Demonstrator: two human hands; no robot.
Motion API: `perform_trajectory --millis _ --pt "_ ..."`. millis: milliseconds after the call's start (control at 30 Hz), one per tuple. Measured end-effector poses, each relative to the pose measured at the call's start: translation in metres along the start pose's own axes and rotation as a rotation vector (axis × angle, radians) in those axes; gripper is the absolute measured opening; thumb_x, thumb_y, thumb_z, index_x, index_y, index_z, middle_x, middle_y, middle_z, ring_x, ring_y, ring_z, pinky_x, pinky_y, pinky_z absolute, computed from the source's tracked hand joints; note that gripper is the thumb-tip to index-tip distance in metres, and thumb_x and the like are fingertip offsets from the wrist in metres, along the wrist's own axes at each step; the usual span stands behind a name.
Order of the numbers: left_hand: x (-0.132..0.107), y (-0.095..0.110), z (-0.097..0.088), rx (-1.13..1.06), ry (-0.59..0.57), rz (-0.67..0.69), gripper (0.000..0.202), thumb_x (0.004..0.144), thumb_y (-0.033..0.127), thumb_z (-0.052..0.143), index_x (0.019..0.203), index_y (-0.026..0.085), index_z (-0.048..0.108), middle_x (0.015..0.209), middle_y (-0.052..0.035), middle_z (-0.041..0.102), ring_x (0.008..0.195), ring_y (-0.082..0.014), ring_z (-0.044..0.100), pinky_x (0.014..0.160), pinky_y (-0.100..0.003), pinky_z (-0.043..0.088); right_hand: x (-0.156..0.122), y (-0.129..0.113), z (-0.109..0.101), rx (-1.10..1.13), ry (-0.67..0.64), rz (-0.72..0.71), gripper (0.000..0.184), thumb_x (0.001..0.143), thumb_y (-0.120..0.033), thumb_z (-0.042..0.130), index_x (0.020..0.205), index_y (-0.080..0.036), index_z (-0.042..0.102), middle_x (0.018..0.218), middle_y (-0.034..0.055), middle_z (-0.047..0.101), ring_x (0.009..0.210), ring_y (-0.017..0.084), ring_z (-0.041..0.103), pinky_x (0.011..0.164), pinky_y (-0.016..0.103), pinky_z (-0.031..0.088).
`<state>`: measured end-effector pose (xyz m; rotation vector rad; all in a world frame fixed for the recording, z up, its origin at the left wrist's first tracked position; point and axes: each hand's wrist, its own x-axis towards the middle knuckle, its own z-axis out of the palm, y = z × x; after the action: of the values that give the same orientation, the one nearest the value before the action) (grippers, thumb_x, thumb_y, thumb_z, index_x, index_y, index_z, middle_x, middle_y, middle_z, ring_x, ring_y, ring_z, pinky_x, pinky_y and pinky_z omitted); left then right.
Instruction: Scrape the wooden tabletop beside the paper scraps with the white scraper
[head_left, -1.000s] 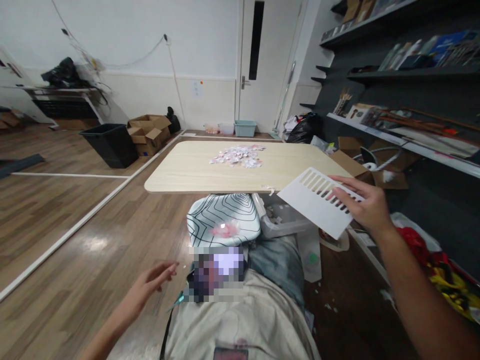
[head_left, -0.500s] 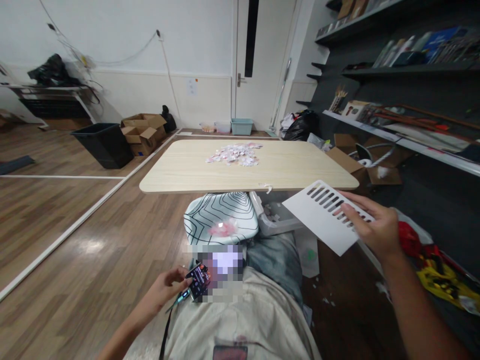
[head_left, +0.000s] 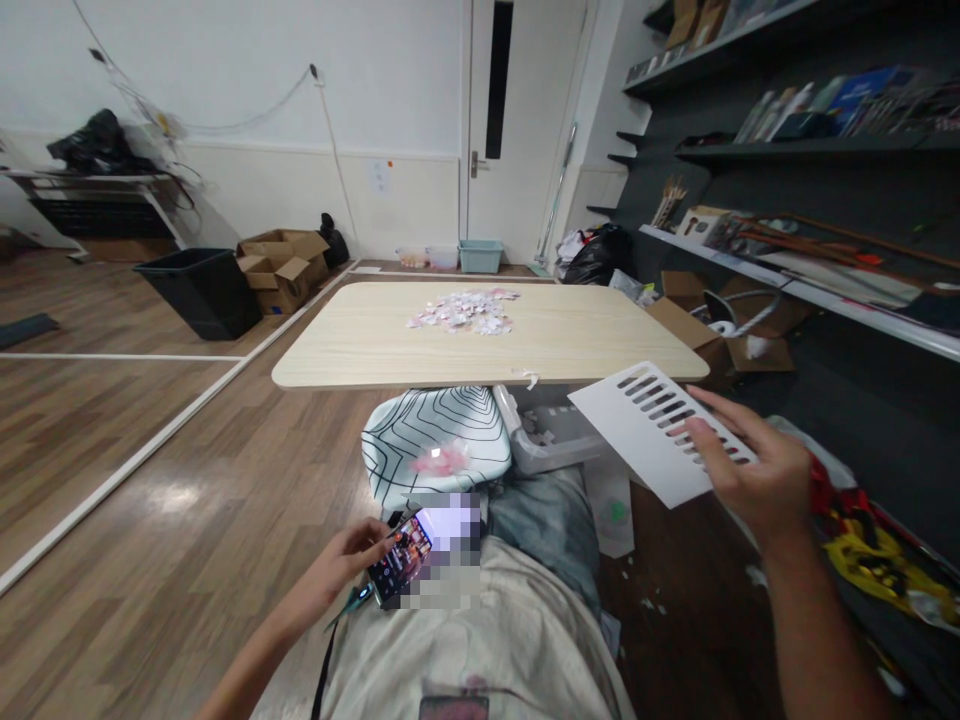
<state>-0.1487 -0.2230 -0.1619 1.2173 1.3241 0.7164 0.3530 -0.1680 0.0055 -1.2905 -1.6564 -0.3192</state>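
Note:
In my right hand (head_left: pixel 757 465) is a white sheet (head_left: pixel 634 430) with a row of slots cut along one side. My thumb presses on its slotted side, and it is tilted over the floor to the right of my lap. My left hand (head_left: pixel 349 565) grips the left edge of a smartphone (head_left: pixel 405 555), whose lit screen faces up over my lap. Part of the phone is blurred out by pixelation. Beyond it, a pale patterned stool seat (head_left: pixel 439 425) carries a small clear bag with pink contents (head_left: pixel 442 460).
A light wooden table (head_left: pixel 600 340) stands ahead, bearing a pile of small paper pieces (head_left: pixel 469 310). Below its near edge sits a clear plastic bin (head_left: pixel 555 455). Dark shelves (head_left: pixel 810 145) line the right side. A black bin (head_left: pixel 202 295) and cardboard boxes (head_left: pixel 281 265) stand left.
My left hand and the phone have shifted slightly, and more of the phone's screen now shows. The right hand still holds the slotted sheet, moved slightly right.

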Motion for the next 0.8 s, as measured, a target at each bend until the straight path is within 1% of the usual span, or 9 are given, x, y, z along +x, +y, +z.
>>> perform_trajectory --millis 67,133,200,233,400,533,633,733,800 --pt "0.005 -0.005 0.004 -0.010 0.025 0.007 0.063 0.079 0.082 0.081 0.089 0.020 0.074 0.088 -0.0040 0.072 0.087 -0.0247 0.064 0.078 -0.033 0.047 0.003 -0.005 0.000 -0.063 0.027 -0.108 0.034 0.099 -0.029 0.073 0.130 -0.020 0.084 0.106 0.0111 0.087 0.082 0.027 0.085 0.078 0.032 0.069" --pt "0.008 -0.010 0.007 -0.009 0.055 0.007 0.065 0.077 0.084 0.081 0.087 0.020 0.071 0.085 -0.0027 0.070 0.082 -0.0227 0.062 0.074 -0.032 0.045 0.005 -0.010 0.003 -0.108 0.024 -0.247 0.031 0.101 -0.023 0.071 0.129 -0.020 0.083 0.113 0.0119 0.087 0.087 0.026 0.085 0.083 0.034 0.069" --pt "0.009 -0.014 0.009 -0.006 0.076 0.007 0.066 0.076 0.084 0.082 0.086 0.020 0.069 0.083 -0.0018 0.068 0.080 -0.0214 0.060 0.072 -0.032 0.044 0.006 -0.014 0.007 -0.119 0.000 -0.349 0.030 0.103 -0.018 0.068 0.128 -0.023 0.083 0.110 0.0098 0.087 0.086 0.024 0.083 0.083 0.035 0.068" --pt "0.009 -0.016 0.009 -0.005 0.080 0.008 0.066 0.076 0.084 0.082 0.087 0.020 0.069 0.083 -0.0016 0.068 0.080 -0.0212 0.060 0.072 -0.032 0.044 0.005 -0.015 0.010 -0.112 -0.013 -0.372 0.030 0.103 -0.017 0.067 0.128 -0.024 0.083 0.107 0.0084 0.087 0.084 0.024 0.082 0.082 0.036 0.068" --pt "0.010 -0.016 0.012 0.012 0.084 0.003 0.064 0.075 0.082 0.084 0.089 0.022 0.067 0.086 -0.0023 0.069 0.083 -0.0224 0.062 0.075 -0.033 0.047 0.000 -0.013 0.018 -0.069 -0.019 -0.349 0.034 0.105 -0.022 0.066 0.133 -0.030 0.083 0.103 0.0071 0.086 0.088 0.025 0.080 0.087 0.040 0.067" --pt "0.011 -0.015 0.014 0.022 0.092 0.008 0.062 0.075 0.081 0.083 0.087 0.023 0.063 0.085 -0.0022 0.067 0.082 -0.0223 0.062 0.074 -0.034 0.048 -0.001 -0.011 0.020 -0.034 0.002 -0.371 0.034 0.104 -0.021 0.067 0.133 -0.033 0.083 0.097 0.0054 0.085 0.085 0.025 0.078 0.086 0.041 0.066" --pt "0.010 -0.015 0.016 0.077 0.094 0.035 0.061 0.071 0.076 0.088 0.086 0.024 0.059 0.083 -0.0002 0.064 0.081 -0.0219 0.060 0.074 -0.034 0.048 -0.001 -0.012 0.019 -0.033 0.001 -0.374 0.035 0.104 -0.021 0.067 0.133 -0.033 0.083 0.098 0.0054 0.085 0.085 0.025 0.078 0.085 0.041 0.067" --pt "0.008 -0.014 0.017 0.123 0.076 0.045 0.059 0.073 0.071 0.090 0.088 0.025 0.057 0.084 0.0012 0.064 0.082 -0.0216 0.060 0.073 -0.033 0.047 -0.001 -0.013 0.018 -0.037 -0.007 -0.360 0.033 0.105 -0.020 0.067 0.131 -0.031 0.084 0.100 0.0062 0.085 0.085 0.024 0.079 0.085 0.040 0.067" --pt "0.007 -0.014 0.016 0.129 0.077 0.038 0.059 0.073 0.069 0.092 0.090 0.024 0.058 0.086 0.0006 0.065 0.084 -0.0223 0.062 0.074 -0.033 0.048 -0.001 -0.014 0.017 -0.038 -0.007 -0.360 0.032 0.105 -0.020 0.067 0.129 -0.030 0.084 0.099 0.0064 0.085 0.084 0.024 0.079 0.084 0.040 0.067"
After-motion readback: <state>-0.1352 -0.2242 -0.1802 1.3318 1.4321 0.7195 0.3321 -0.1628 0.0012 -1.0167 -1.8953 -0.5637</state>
